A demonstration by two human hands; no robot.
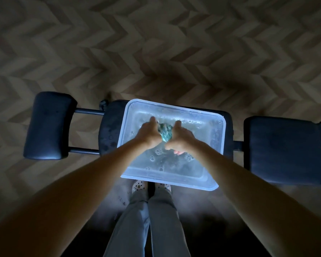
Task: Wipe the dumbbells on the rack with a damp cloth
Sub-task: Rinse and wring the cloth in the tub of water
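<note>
A bunched teal cloth (pixel 165 132) sits between my two hands over a translucent plastic tub (pixel 127 145) holding soapy water with bubbles. My left hand (pixel 149 134) grips the cloth from the left side. My right hand (pixel 181 138) grips it from the right, fingers curled under. Both hands squeeze the cloth together just above the water. No dumbbells or rack are in view.
The tub rests on a dark padded workout bench (pixel 285 149) that runs left to right, with a leg pad (pixel 48 125) at the left end. Water drops dot the bench by the tub. My legs and shoes (pixel 139 186) stand on the herringbone floor (pixel 156 52).
</note>
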